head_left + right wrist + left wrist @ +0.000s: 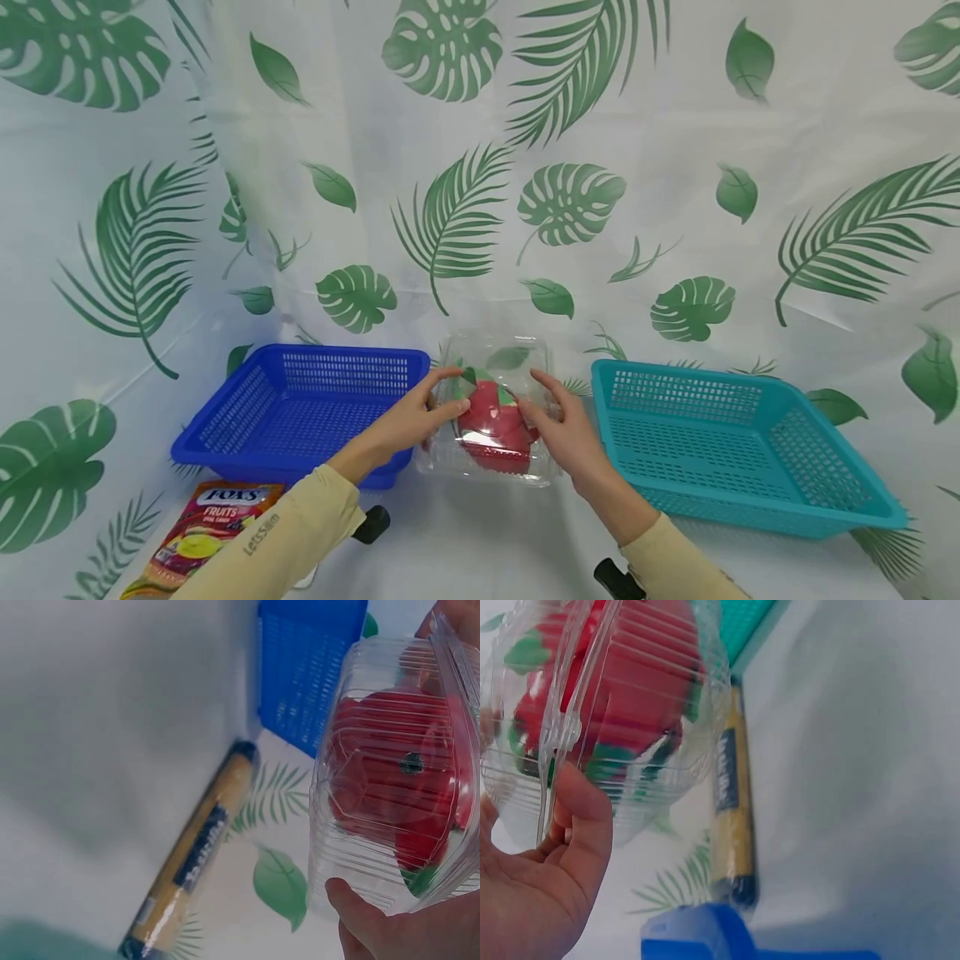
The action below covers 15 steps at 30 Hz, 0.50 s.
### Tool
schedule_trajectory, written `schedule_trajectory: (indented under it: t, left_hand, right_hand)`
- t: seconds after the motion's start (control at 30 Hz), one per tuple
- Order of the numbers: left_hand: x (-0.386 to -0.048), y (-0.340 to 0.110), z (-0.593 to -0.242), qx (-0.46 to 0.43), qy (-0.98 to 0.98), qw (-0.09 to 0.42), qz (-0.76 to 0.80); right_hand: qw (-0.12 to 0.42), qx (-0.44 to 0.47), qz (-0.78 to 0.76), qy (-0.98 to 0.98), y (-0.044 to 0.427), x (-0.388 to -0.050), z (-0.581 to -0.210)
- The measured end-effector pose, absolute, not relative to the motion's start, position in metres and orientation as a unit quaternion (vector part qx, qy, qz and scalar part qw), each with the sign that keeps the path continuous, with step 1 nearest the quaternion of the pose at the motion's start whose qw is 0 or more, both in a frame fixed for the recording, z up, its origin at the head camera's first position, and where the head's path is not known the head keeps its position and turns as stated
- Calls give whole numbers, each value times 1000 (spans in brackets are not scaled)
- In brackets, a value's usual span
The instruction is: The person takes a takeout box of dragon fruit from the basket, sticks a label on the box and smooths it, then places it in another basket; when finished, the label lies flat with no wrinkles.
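Head view: the left hand [408, 421] pinches the clear box [491, 417] at its joined rim; the right hand [566, 433] grips its opposite side, thumb and fingers curled about it. Held from nine and three o'clock, the box probably stays steady, its lid pressed down over a red-and-green thing [390, 765]. From the box, a blue basket [315, 425] sits at nine o'clock, a teal basket [705, 446] at three, and a candy bag [202, 542] reading "FOX'S FRUITS" at eight. The left sleeve [300, 521] says "LetsSlim". Right wrist view: a long packet [191, 862] lies at eight, its label too blurred to read.
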<state>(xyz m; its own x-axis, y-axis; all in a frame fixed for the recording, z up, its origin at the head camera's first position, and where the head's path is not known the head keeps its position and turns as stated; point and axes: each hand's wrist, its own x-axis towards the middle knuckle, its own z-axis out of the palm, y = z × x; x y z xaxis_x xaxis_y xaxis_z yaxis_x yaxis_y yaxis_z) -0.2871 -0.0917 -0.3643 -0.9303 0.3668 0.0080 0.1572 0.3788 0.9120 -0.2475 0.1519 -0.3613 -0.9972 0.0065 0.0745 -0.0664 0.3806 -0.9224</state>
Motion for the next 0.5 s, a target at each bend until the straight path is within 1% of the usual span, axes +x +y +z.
schedule_trajectory:
  t: [0.5]
  left_hand:
    - [-279,-76,-376,148,822,104,540]
  right_hand:
    - [15,17,556,-831,165,-241,-371]
